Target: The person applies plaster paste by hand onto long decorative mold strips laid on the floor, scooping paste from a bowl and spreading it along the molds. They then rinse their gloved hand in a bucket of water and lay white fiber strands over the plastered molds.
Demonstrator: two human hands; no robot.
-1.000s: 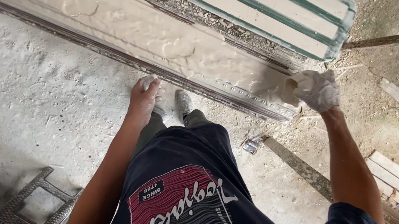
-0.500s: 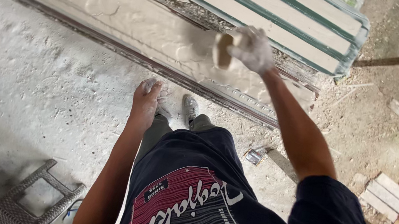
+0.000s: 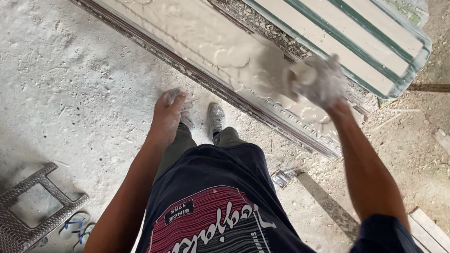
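Figure. Head view looking down on a standing person pouring pale slurry into a long mould on the floor.

The right hand (image 3: 325,82), coated in grey-white paste, was closed around a small pale cup (image 3: 303,73) and held it tipped toward 9 o'clock, so that a stream of slurry (image 3: 271,71) ran from its mouth onto the wet fill of the long mould (image 3: 153,8). The mould lay slantwise from 10 o'clock to 3 o'clock across the upper frame, its dark near edge just beyond the person's shoes (image 3: 215,118).

Half a second before, the cup was raised clear of the mould with no stream showing; a second before, the same hand was low at the mould's right end. The hand had thus lifted, moved left along the mould and turned the cup over, which suggests that the fill was being topped up in a fresh stretch.

The left hand (image 3: 167,113) hung at 6 o'clock of the pour, fingers loosely curled and pasted white at the tips, holding nothing visible.

Behind the mould, at 1 o'clock, lay a stack of green-striped white panels (image 3: 333,21). Timber strips (image 3: 449,246) lay at 4 o'clock, a woven stool (image 3: 1,212) at 8 o'clock.
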